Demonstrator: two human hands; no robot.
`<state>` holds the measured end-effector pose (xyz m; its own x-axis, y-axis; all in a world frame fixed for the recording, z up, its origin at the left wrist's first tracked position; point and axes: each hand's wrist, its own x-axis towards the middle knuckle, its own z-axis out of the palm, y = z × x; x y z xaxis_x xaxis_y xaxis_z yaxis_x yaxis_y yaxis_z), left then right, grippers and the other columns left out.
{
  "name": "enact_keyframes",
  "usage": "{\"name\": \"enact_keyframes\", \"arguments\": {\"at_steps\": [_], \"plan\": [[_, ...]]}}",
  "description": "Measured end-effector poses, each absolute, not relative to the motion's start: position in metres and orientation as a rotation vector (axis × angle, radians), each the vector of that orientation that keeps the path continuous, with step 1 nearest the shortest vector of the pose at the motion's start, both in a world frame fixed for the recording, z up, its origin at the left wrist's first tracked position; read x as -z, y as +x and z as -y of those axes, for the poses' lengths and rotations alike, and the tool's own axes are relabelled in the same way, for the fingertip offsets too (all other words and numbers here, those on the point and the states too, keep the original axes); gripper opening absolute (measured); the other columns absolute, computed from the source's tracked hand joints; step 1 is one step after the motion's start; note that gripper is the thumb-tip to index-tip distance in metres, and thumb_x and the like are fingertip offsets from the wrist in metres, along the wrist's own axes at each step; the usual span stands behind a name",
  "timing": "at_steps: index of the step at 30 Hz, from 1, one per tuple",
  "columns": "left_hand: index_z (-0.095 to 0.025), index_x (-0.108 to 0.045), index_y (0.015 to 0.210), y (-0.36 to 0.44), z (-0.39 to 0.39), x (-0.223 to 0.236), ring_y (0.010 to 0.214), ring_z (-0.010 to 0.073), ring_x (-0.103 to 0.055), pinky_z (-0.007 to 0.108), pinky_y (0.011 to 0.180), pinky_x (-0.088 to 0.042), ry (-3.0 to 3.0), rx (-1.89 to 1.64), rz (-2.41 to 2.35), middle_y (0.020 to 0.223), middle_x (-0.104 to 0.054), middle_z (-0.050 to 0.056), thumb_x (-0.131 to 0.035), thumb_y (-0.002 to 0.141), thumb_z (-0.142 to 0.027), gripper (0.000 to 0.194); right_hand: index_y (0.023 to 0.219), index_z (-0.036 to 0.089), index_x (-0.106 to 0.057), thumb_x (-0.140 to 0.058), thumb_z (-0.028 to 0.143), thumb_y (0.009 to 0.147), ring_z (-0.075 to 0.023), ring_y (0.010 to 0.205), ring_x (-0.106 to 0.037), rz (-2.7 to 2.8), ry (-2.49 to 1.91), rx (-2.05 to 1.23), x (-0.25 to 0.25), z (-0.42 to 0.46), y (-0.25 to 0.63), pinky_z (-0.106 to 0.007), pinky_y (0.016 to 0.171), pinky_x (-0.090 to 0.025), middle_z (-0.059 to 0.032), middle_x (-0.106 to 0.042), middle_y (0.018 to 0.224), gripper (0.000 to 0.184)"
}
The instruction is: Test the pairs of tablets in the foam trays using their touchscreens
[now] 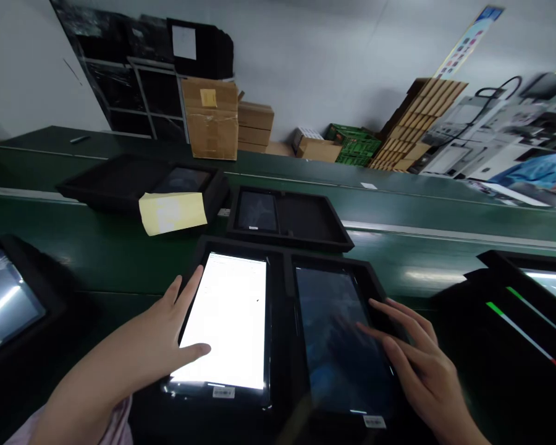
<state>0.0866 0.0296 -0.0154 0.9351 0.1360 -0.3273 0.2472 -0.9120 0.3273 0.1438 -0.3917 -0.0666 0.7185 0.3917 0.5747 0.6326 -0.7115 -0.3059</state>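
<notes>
A black tray (283, 259) in front of me holds two tablets side by side. The left tablet (229, 315) is lit bright white. The right tablet (340, 334) has a dark screen. My left hand (167, 337) is open, its thumb resting on the lit tablet's lower left part and its fingers along the tablet's left edge. My right hand (414, 358) is open too, with spread fingers lying on the dark tablet's right edge and screen.
Another black tray (306, 219) with one dark tablet lies behind, and a further tray (120, 185) with a yellow sheet (172, 212) sits at the back left. Lit screens stand at far left (4, 300) and far right (532, 309). Cardboard boxes (212, 117) line the wall beyond the green conveyor.
</notes>
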Motion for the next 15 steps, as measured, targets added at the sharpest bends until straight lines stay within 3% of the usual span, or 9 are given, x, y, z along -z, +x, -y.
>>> {"name": "enact_keyframes", "arguments": {"at_steps": [4,7,10,12,15], "plan": [[-0.034,-0.001,0.160,0.079,-0.006,0.014,0.132,0.0550,-0.047,0.046,0.066,-0.059,2.777,0.543,-0.306,0.166,0.003,0.023,-0.077,0.061,-0.052,0.126,0.108,0.037,-0.077,-0.047,0.031,0.100,-0.0285,0.120,-0.062,0.866,-2.401,0.502,0.057,0.390,0.116,-0.042,0.078,-0.065,-0.0039,-0.066,0.130,0.031],[-0.033,-0.008,0.160,0.080,0.013,0.013,0.142,0.0598,-0.026,0.057,0.075,-0.058,2.864,0.601,-0.312,0.166,0.000,0.024,-0.083,0.052,-0.056,0.134,0.108,0.038,-0.077,-0.045,0.031,0.101,-0.0293,0.125,-0.060,0.886,-2.427,0.358,0.052,0.391,0.095,-0.041,0.079,-0.067,-0.0026,-0.063,0.135,0.034],[-0.032,-0.015,0.160,0.086,0.026,0.014,0.140,0.0650,-0.019,0.068,0.083,-0.053,2.932,0.661,-0.299,0.167,0.001,0.022,-0.087,0.048,-0.056,0.135,0.105,0.038,-0.078,-0.043,0.031,0.101,-0.0308,0.131,-0.055,0.828,-2.422,0.282,0.050,0.392,0.081,-0.044,0.084,-0.066,-0.0019,-0.061,0.139,0.036],[-0.031,-0.012,0.160,0.092,0.029,0.015,0.140,0.0651,-0.022,0.066,0.081,-0.055,2.972,0.634,-0.344,0.167,0.006,0.020,-0.085,0.054,-0.054,0.131,0.102,0.038,-0.079,-0.042,0.033,0.101,-0.0322,0.134,-0.052,0.781,-2.426,0.259,0.050,0.391,0.076,-0.048,0.089,-0.064,-0.0013,-0.060,0.139,0.037],[-0.027,0.002,0.160,0.099,0.023,0.016,0.139,0.0554,-0.037,0.051,0.071,-0.059,2.953,0.489,-0.482,0.166,0.016,0.018,-0.069,0.077,-0.057,0.113,0.097,0.037,-0.080,-0.042,0.035,0.101,-0.0341,0.136,-0.049,0.746,-2.447,0.222,0.049,0.385,0.071,-0.054,0.094,-0.061,-0.0005,-0.059,0.140,0.039]]}}
